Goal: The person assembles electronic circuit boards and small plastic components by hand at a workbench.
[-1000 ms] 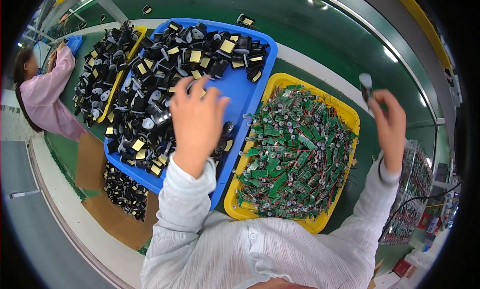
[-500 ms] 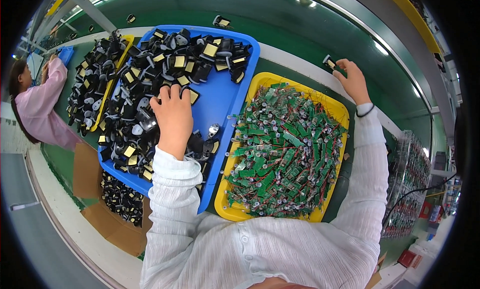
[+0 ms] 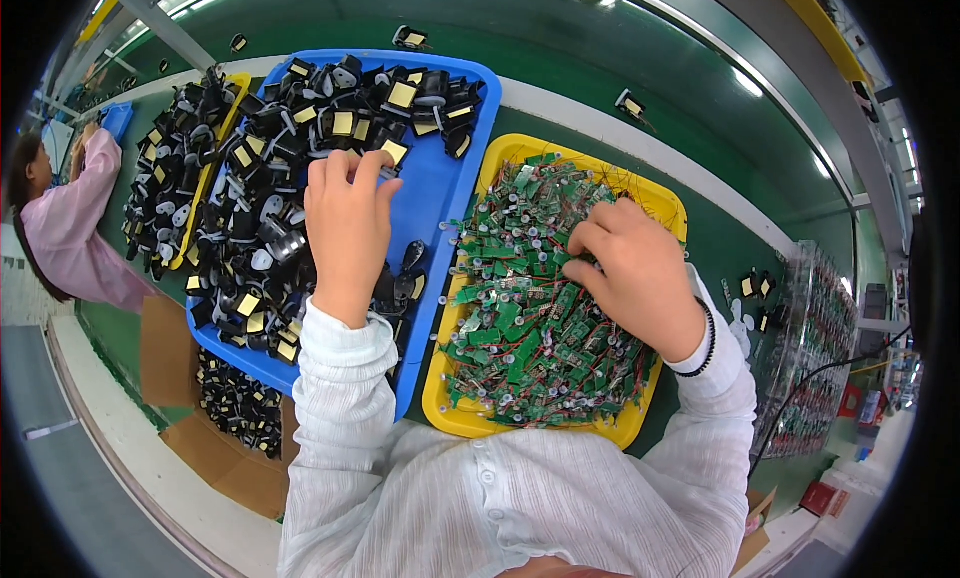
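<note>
My left hand (image 3: 348,233) is over the blue tray (image 3: 425,193), its fingers closed on a small black plastic housing (image 3: 396,150) with a pale yellow pad. Many similar black housings with yellow pads and grey tabs fill that tray's left and far parts. My right hand (image 3: 638,268) reaches down onto a heap of small green circuit boards (image 3: 525,268) with thin red wires and clear round parts. Its thumb and forefinger are apart at the boards, and nothing shows between them. The heap fills a yellow tray (image 3: 497,168).
A single housing (image 3: 630,105) lies on the green surface beyond the yellow tray; another (image 3: 410,38) sits farther left. At left are a second yellow tray (image 3: 225,143) of housings, a cardboard box (image 3: 215,443) and a person in pink (image 3: 80,213). Clear stacked trays (image 3: 815,328) stand at right.
My right hand has left the housing on the far surface and come back toward me onto the circuit boards. My left hand has shifted slightly, bringing a housing up at its fingertips.
</note>
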### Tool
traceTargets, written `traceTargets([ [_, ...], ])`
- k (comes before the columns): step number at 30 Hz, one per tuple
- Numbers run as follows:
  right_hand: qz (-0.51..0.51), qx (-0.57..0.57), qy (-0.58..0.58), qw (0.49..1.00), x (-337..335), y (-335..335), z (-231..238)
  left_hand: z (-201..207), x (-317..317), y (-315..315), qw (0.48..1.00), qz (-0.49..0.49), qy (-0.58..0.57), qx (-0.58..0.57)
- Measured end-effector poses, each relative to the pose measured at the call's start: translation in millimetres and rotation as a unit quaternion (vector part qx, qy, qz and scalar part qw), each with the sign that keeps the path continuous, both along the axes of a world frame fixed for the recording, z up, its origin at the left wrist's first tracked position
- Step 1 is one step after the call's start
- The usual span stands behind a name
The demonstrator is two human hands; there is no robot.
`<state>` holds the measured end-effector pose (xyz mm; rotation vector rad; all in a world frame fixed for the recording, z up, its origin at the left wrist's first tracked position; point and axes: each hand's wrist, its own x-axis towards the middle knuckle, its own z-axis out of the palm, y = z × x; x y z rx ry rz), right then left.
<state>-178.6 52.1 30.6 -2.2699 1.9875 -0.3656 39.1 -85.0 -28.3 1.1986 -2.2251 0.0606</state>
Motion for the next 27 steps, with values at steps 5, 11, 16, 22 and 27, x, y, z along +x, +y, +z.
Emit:
traceTargets([
  [5,-0.022,0.011,-0.058,0.998,4,2,-10,14,-13,19,0.994,-0.070,0.073,-0.038],
  [11,0.006,-0.064,-0.140,0.988,2,4,0,25,-20,47,0.922,-0.240,0.260,0.159],
  [16,-0.051,-0.023,-0.141,0.988,-4,15,1,28,-25,56,0.892,-0.273,0.280,0.228],
  [22,-0.022,-0.022,-0.144,0.989,3,19,6,24,-26,56,0.901,-0.271,0.254,0.222],
  [27,0.074,0.000,-0.156,0.985,25,14,-7,25,-27,57,0.907,-0.254,0.258,0.214],
])
